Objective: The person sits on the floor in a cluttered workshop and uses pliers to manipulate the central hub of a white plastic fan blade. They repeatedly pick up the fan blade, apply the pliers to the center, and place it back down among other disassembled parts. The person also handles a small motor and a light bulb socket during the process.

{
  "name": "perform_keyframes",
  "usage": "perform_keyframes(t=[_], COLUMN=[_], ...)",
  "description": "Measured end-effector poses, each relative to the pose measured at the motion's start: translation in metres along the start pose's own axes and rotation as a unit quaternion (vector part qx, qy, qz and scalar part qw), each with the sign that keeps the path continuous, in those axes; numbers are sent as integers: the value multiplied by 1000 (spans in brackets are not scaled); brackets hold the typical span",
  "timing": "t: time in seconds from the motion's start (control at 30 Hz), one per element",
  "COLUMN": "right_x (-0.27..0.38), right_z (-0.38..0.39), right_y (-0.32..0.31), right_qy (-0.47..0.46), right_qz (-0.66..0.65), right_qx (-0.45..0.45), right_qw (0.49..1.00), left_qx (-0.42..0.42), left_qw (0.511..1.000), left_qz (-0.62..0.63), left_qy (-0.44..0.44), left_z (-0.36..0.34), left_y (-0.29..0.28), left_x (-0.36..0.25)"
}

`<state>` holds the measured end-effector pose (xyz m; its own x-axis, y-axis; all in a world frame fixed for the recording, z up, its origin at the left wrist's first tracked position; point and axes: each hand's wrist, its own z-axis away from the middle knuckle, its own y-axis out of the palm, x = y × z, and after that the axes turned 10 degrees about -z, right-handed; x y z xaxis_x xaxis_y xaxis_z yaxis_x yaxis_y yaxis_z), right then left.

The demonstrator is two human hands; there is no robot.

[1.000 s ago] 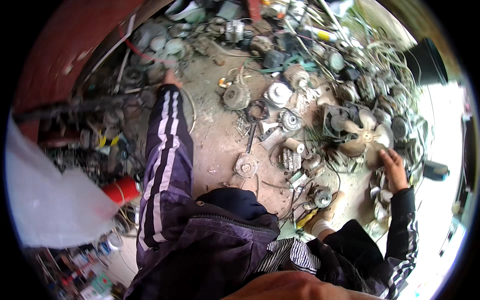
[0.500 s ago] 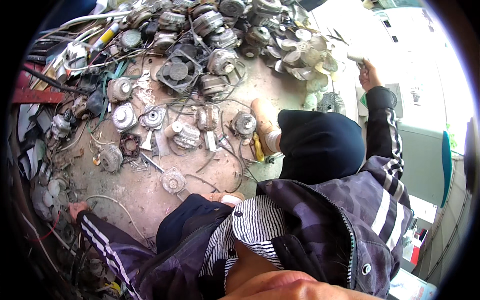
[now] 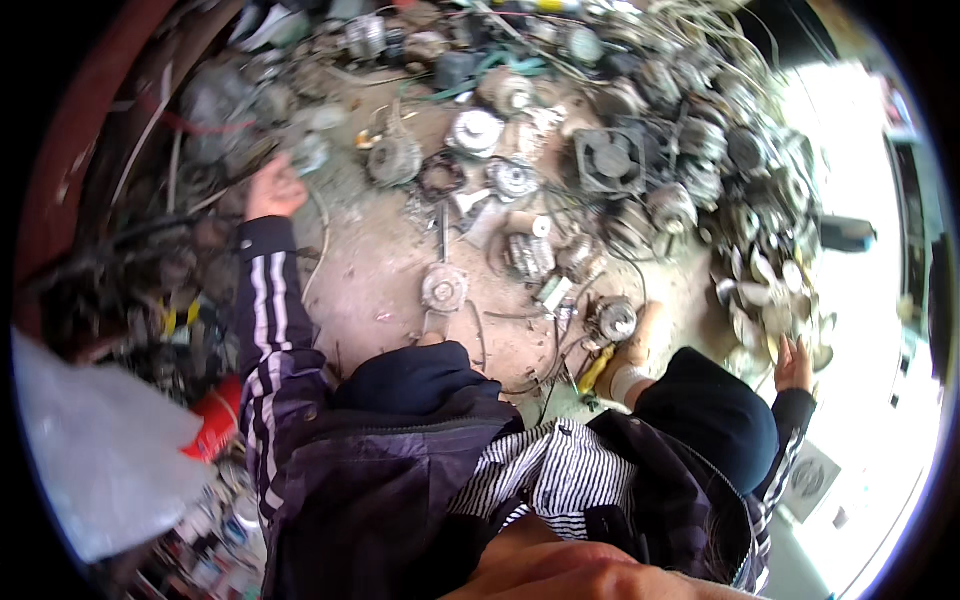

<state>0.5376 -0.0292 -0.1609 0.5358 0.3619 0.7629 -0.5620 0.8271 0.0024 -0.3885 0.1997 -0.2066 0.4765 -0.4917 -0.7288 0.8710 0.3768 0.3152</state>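
Observation:
My left hand (image 3: 277, 188) reaches to the heap at the far left. Its fingers are curled and blurred, close to a dark strip and pale scrap, and I cannot make out what is in them. At the right, my right hand (image 3: 795, 367) holds nothing, its fingers stretched out next to a pile of grey fan blades (image 3: 760, 300). Beyond the blades shows a blurred dark blocky thing (image 3: 848, 233); what it rests on I cannot tell. Between my hands, several small electric motors (image 3: 528, 256) lie on the dusty floor, with a round metal motor cover (image 3: 444, 288) nearer my legs.
A large heap of motors (image 3: 690, 140) and cables fills the back right, with a square fan (image 3: 610, 160) at its edge. Yellow-handled pliers (image 3: 597, 368) lie beside my right foot. A whitish plastic bag (image 3: 110, 450) and a red thing (image 3: 212, 418) are at the lower left.
The view has swung toward my left. My right hand, which held a pale cylindrical thing, has let it go and is spread. My left arm stretches farther over the left heap.

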Motion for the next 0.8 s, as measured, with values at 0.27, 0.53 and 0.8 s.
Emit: perform_keyframes(t=[0.27,0.53,0.8], right_x=[36,52,8], right_z=[104,243,309], right_y=[223,310,312], right_qy=[-91,-217,-114], right_qz=[211,435,366], right_qx=[303,432,512], right_qw=[925,759,769], left_qx=[-6,155,288], left_qw=[996,951,809], left_qz=[-79,-267,-511], left_qy=[-48,-21,39], left_z=[74,120,115], left_y=[75,86,80], left_x=[69,137,149])
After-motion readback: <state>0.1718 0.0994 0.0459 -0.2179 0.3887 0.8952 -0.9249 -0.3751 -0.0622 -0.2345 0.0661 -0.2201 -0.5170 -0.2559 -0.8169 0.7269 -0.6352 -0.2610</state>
